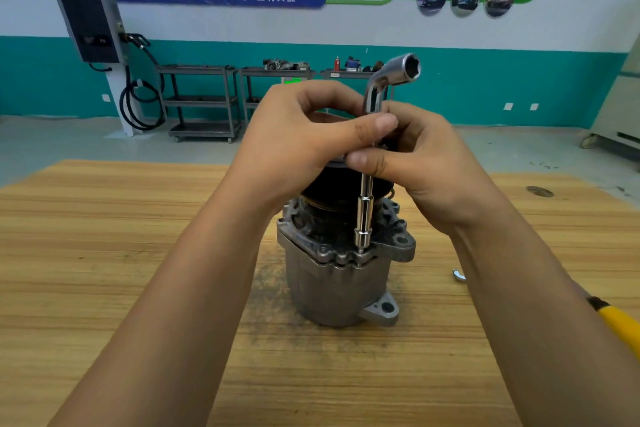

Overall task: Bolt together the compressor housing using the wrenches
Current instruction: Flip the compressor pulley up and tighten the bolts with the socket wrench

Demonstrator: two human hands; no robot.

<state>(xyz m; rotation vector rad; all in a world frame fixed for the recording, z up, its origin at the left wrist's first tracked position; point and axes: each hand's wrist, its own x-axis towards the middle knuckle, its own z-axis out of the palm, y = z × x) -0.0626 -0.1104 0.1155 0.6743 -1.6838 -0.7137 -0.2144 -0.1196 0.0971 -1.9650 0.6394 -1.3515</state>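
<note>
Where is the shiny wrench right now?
In the head view, the wrench stands upright at centre, its lower end at the rim of the compressor housing, with the left hand and right hand both gripping its shaft.

1. The compressor housing point(332, 288) stands at the middle of the worktop point(138, 218).
2. A wrench point(363, 218) stands upright on the housing's near rim, with the left hand point(294, 146) and right hand point(433, 170) holding its shaft above.
3. A small metal piece point(459, 274) lies right of the housing, and a tool handle point(620, 326) lies farther right.
4. Carts point(204, 100) stand behind the worktop.

The wrench point(363, 218) is shiny silver, the housing point(332, 288) dull grey with black top. The table point(138, 218) has brown wood stripes. Yellow handle point(620, 322) at four o'clock.
</note>
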